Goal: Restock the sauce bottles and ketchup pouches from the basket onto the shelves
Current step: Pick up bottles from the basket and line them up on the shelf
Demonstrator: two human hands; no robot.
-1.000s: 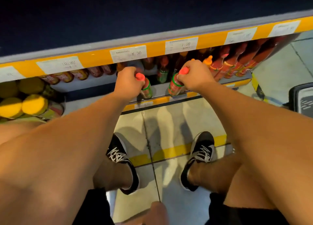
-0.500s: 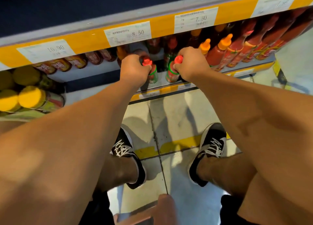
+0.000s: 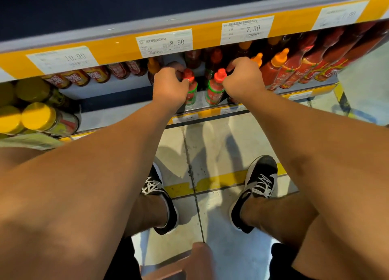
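Your left hand [image 3: 169, 88] and right hand [image 3: 244, 83] each gripped a small red-capped, green-banded sauce bottle [image 3: 214, 89] near the yellow-edged lower shelf [image 3: 231, 109] front, where a clumsy release could have toppled one off.

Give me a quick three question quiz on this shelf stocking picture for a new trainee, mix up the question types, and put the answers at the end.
1. True or false: the left hand and the right hand each hold a red-capped bottle.
2. Which price tag hangs nearest above the left hand? A) 10.90 B) 8.50 C) 7.50
3. Fill in: the jars at the far left of the shelf have ____ lids.

Key: 1 true: left bottle, right bottle. 2 B, the 8.50 tag. 3 yellow.
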